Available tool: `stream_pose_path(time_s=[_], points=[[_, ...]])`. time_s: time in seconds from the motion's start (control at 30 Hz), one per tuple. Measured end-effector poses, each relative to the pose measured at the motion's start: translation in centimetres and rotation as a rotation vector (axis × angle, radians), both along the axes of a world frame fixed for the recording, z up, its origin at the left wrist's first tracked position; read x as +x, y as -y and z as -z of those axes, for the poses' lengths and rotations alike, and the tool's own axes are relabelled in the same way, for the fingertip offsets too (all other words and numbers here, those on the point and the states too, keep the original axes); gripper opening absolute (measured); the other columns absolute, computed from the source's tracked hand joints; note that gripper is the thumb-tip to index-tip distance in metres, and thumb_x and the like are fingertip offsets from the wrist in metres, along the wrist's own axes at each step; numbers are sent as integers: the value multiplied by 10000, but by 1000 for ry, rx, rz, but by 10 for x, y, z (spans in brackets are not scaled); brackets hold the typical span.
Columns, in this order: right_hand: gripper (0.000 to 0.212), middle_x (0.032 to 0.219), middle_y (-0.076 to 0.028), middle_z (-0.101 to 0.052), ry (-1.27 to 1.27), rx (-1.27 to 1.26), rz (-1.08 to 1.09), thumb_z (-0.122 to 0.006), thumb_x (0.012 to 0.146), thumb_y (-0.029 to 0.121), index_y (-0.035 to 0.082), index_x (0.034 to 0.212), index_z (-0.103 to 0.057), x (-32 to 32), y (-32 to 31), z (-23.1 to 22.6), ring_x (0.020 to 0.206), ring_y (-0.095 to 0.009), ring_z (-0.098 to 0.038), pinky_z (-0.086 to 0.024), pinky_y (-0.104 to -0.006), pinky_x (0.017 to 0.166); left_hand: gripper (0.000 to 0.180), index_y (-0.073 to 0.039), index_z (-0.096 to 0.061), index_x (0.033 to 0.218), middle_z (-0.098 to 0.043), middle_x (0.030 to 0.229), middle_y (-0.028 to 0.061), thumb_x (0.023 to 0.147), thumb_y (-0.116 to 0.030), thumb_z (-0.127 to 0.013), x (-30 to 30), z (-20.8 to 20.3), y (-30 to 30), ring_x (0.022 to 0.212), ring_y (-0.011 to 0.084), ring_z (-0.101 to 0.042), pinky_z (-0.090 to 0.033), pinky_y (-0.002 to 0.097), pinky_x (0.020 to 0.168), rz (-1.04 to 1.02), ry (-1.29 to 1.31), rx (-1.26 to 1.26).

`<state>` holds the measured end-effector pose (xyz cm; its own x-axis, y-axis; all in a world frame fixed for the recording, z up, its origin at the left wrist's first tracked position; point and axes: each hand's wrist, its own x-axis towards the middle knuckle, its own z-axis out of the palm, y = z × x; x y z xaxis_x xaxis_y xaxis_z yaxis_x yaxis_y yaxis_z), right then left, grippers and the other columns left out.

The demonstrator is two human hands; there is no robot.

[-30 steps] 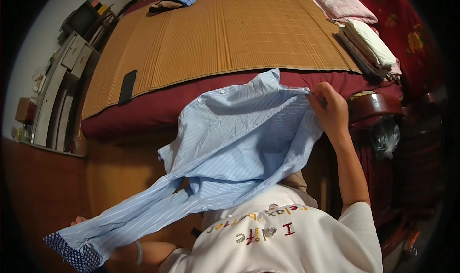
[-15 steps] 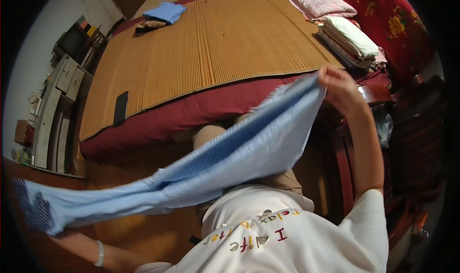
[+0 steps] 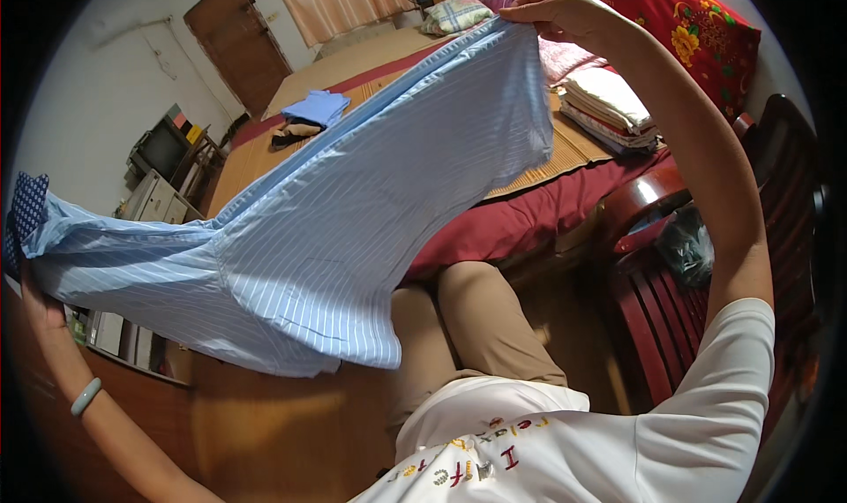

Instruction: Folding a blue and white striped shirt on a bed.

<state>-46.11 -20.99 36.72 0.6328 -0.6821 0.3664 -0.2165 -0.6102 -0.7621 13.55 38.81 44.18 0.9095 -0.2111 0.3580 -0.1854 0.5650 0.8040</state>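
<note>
A light blue shirt [image 3: 353,203] with thin white stripes hangs stretched out between my two hands. My right hand [image 3: 556,13], raised at the upper right, pinches one corner of the cloth between thumb and fingers. At the far left my left hand [image 3: 42,304] grips the other end, next to a dark blue patterned part that could be a collar or cuff. The fingers of this hand are mostly hidden behind the fabric. Between the hands the top edge runs taut, while the lower part droops in loose folds above my knees.
Behind the shirt lies a bed with a bamboo mat [image 3: 231,172] and a dark red sheet [image 3: 512,221]. Folded blue clothes [image 3: 318,108] rest on the mat. A stack of folded white cloths [image 3: 607,97] sits at its right. A dark red wooden chair [image 3: 657,313] stands at my right.
Both hands have risen, and the shirt has gone from a slack, blurred slope to a raised, spread-out panel. The view has tilted up, bringing the door and curtain into sight.
</note>
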Motion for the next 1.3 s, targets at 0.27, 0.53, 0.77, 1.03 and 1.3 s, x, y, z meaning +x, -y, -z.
stream_pose_path(time_s=[0.27, 0.53, 0.77, 1.03, 1.3], points=[[157, 774, 98, -594, 180, 241, 11, -721, 920, 320, 167, 916, -685, -30, -30, 4, 671, -2, -501, -398, -170, 643, 518, 1, -511, 1374, -559, 1372, 126, 979, -318, -614, -28, -35, -13, 1260, 262, -520, -404, 400, 1096, 153, 144, 79], [153, 815, 72, -656, 124, 380, -72, -771, 877, 281, 159, 904, -683, -20, -32, 20, 722, -5, -572, -421, -167, 648, 497, 7, -544, 1333, -610, 1311, 117, 991, -350, -595, 2, -16, 26, 1197, 241, -574, -425, 389, 1070, 281, 242, 254], [131, 757, 87, -598, -56, 482, 122, -775, 873, 249, 192, 849, -660, 52, 52, 70, 655, -16, -514, -402, -186, 627, 440, 37, -618, 1218, -692, 1125, 128, 891, -225, -752, 15, 31, 196, 1010, 240, -661, -539, 361, 899, 255, 173, 411], [235, 764, 36, -644, 561, 16, 249, -831, 810, 263, 66, 895, -735, 130, 158, 2, 673, -72, -536, -439, -231, 626, 618, 128, -577, 1202, -641, 1211, 189, 823, -294, -825, 29, -91, 320, 1051, 300, -640, -516, 410, 928, -141, 248, 63], [253, 891, -11, -672, 639, -30, 21, -756, 889, 267, 39, 982, -698, 130, 174, 33, 832, -92, -595, -470, -248, 767, 495, 19, -557, 1304, -600, 1311, 97, 885, -155, -755, 10, 9, 273, 1204, 201, -556, -448, 333, 1043, 173, 374, -191]])
